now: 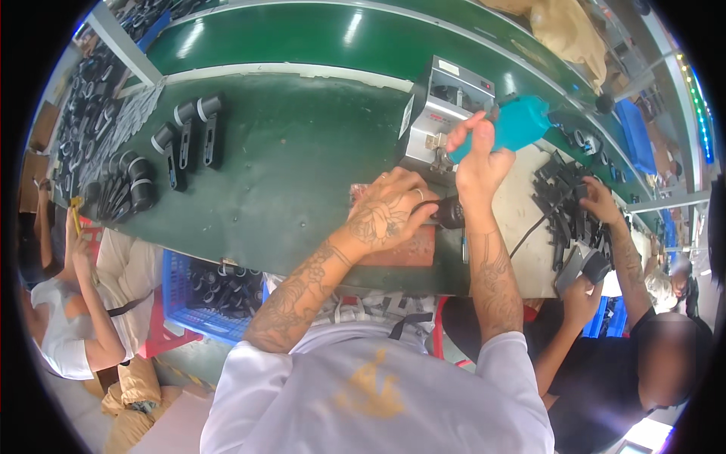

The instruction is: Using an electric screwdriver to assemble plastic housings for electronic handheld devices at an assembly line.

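My left hand (389, 212) is closed around a black part with a rounded end (449, 213), low over a reddish-brown mat (412, 251). Most of that part is hidden under my fingers. In my right hand (482, 168) is a thick, rounded teal object (522, 123); its exact kind cannot be made out. The index finger is stretched along it, and its narrow lower end points toward the front of a small grey metal machine (446, 98). A brass-coloured piece (435, 141) sits on the machine's front.
Black parts with cylindrical heads (185, 136) stand on the green bench at left. A heap of black parts (563, 204) lies at right, where a co-worker's hands (588, 291) hold one. A blue crate (197, 303) of parts stands below the bench edge. Another person sits at left.
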`<action>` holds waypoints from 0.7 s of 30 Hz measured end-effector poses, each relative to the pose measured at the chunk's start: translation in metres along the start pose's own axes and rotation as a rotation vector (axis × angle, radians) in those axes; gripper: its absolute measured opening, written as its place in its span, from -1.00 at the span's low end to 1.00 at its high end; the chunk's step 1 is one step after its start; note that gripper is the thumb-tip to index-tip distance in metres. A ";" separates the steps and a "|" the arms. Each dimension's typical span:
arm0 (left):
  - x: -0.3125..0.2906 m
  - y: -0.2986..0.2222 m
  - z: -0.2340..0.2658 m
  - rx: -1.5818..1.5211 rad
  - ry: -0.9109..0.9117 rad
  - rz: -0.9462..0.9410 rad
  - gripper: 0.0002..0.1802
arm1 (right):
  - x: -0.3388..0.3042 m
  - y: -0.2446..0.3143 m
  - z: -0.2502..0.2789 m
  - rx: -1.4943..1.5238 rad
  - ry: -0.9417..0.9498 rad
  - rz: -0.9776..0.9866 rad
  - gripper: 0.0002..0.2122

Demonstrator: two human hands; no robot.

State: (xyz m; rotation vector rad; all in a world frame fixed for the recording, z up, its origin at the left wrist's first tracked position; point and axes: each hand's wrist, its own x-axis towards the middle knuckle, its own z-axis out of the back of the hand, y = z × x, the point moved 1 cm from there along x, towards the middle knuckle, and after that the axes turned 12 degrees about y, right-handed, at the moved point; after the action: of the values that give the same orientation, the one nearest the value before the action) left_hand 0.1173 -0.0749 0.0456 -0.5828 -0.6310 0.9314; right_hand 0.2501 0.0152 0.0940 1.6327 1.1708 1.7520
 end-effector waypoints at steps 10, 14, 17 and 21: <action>0.001 0.002 0.001 0.030 -0.006 0.000 -0.82 | -0.034 0.038 0.006 0.014 -0.074 -0.158 -0.68; 0.002 0.005 0.000 0.039 0.030 0.015 -0.81 | -0.040 0.038 0.007 0.017 -0.018 -0.144 -0.67; 0.002 0.004 -0.001 0.037 0.033 0.020 -0.81 | -0.042 0.033 0.009 0.017 0.000 -0.135 -0.67; 0.001 0.003 -0.001 0.026 0.021 0.021 -0.81 | -0.043 0.031 0.009 0.010 0.006 -0.155 -0.69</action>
State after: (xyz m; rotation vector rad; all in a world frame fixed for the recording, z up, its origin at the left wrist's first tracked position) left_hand 0.1169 -0.0726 0.0431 -0.5763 -0.5943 0.9505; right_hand 0.2732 -0.0335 0.0951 1.5005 1.2746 1.6569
